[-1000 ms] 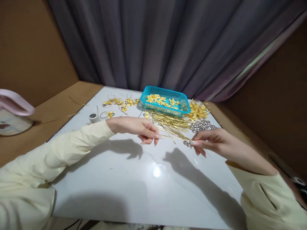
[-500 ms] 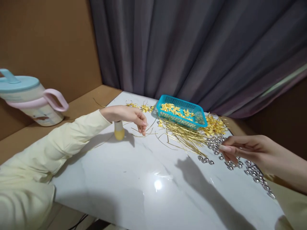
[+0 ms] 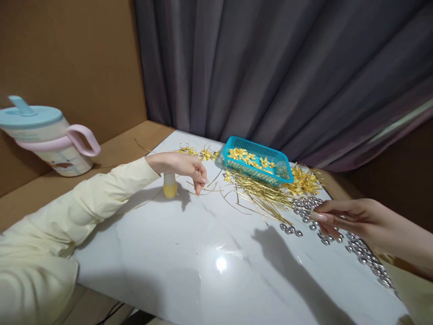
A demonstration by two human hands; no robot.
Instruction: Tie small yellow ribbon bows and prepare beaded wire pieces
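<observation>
The small shiny silver metal beads (image 3: 338, 225), scattered at the right of the white marble table (image 3: 203, 253), look light and slippery, best pinched singly, where the right hand (image 3: 352, 219) hovers with fingertips pressed together, while the left hand (image 3: 184, 164) pinches thin gold wire (image 3: 203, 189).

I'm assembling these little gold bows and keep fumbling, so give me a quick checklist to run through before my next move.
1. Left hand over the loose gold strips: ok, fingertips point down at them.
2. Strip pinched: cannot tell.
3. Right hand at the silver rings: ok.
4. Ring held in fingers: cannot tell.
5. Yellow bottle upright: ok, beside the left wrist.
6. Blue basket apart from both hands: ok.
</observation>
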